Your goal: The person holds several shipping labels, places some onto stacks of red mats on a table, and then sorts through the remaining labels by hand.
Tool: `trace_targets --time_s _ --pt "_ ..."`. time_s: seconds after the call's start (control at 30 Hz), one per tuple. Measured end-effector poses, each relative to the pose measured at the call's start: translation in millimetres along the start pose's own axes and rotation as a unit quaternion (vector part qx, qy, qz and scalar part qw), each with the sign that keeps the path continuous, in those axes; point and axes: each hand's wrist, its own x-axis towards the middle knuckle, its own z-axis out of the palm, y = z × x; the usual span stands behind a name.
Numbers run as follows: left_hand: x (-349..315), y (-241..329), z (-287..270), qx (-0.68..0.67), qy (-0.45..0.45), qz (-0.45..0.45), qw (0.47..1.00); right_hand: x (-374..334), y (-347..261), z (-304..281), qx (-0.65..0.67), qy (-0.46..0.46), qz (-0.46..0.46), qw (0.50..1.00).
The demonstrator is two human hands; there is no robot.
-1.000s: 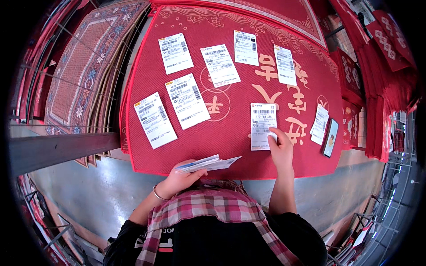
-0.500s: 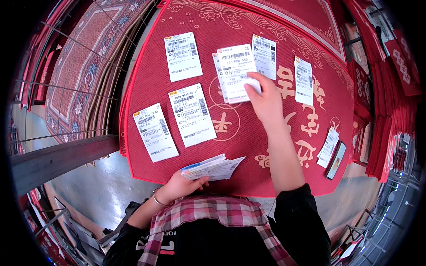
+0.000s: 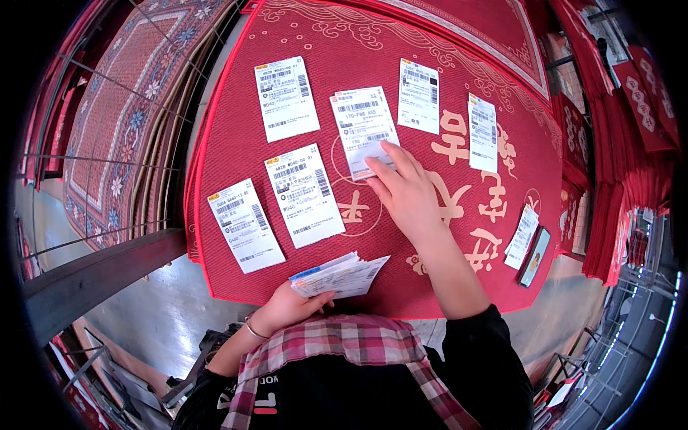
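Note:
My left hand (image 3: pixel 290 307) is closed around a fanned stack of printed shipping labels (image 3: pixel 340 276) just above the mat's near edge. Beyond it, my right hand (image 3: pixel 401 188) has its fingers stretched out, resting on the lower right part of a white shipping label (image 3: pixel 362 118). That label lies in the middle of the red mat (image 3: pixel 401 279), and the fingers cover its lower corner. To its left lie a far label (image 3: pixel 287 100), a nearer label (image 3: pixel 304 196) and a third label (image 3: pixel 246 226). Two more, an upper label (image 3: pixel 418 97) and a label (image 3: pixel 482 131), lie to its right.
At the right edge of the mat, a phone (image 3: pixel 534 258) lies beside some smaller labels (image 3: pixel 522 235). Patterned rugs (image 3: pixel 129 129) stand behind wire mesh on the left, above a dark beam (image 3: pixel 107 272). Red mats (image 3: pixel 620 179) hang or stack on the right.
My right hand has come down and slightly left, laying its label flat over the one in the middle; its grip has loosened. My left hand still holds the stack. The view has shifted slightly.

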Motion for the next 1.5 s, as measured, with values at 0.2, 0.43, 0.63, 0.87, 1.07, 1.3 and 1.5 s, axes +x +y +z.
trace_targets --time_s 0.2,0.43,0.63,0.87,1.07,1.3,1.5 --pt "0 5 2 -0.023 0.004 -0.003 1.0 10 6 3 -0.019 0.015 -0.015 1.0" --pt "1 2 1 -0.004 -0.005 -0.012 1.0 11 4 5 -0.011 0.032 0.003 0.999" --pt "0 -9 0 0.045 0.0 0.019 0.999 8 2 8 -0.018 0.029 0.008 0.999" --pt "-9 3 0 0.103 0.002 0.04 0.994 5 -7 7 -0.033 0.003 0.033 0.999" --pt "-17 -7 9 0.085 0.071 0.128 0.986 -4 -16 0 -0.017 0.075 0.018 0.997" --pt "-44 -35 15 0.07 0.133 0.2 0.968 -55 -40 7 0.155 0.184 0.098 0.966" --pt "-69 -47 16 0.022 0.116 0.174 0.978 -79 -78 10 0.221 0.147 0.086 0.96"
